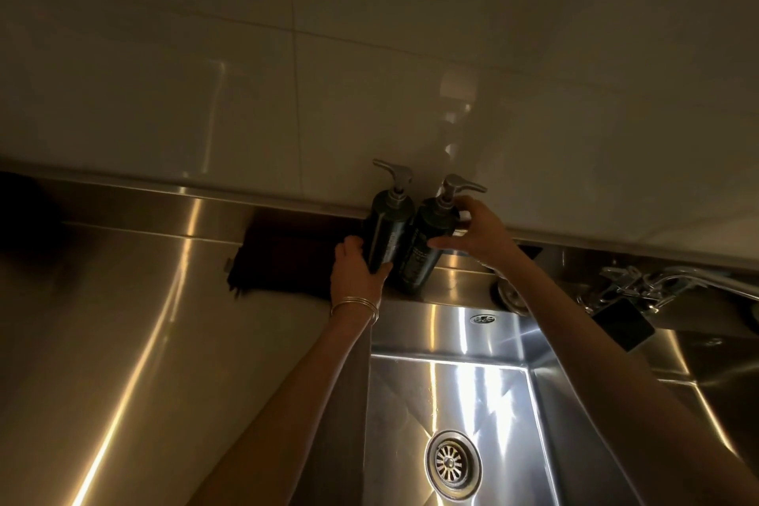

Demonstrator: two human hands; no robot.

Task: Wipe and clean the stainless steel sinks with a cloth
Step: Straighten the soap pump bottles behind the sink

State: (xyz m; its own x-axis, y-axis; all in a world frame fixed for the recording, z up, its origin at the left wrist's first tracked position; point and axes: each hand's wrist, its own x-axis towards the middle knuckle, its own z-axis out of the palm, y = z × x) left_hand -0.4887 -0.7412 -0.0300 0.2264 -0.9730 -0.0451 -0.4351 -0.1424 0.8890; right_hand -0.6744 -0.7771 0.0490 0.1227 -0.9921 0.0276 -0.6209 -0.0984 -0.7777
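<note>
Two dark pump bottles stand side by side on the ledge behind the stainless steel sink [447, 394]. My left hand [358, 273] grips the lower body of the left bottle [388, 228]. My right hand [476, 236] grips the right bottle [429, 242] near its shoulder, fingers curled round it. A dark cloth [283, 265] lies flat on the steel counter just left of the bottles, against the upstand. The sink's round drain [451, 463] shows at the basin's bottom.
A long steel counter [123, 341] stretches to the left. A white tiled wall [369, 74] rises behind. A chrome tap [673, 279] and a dark flat object [624, 322] sit at the right, beside a second basin [723, 374].
</note>
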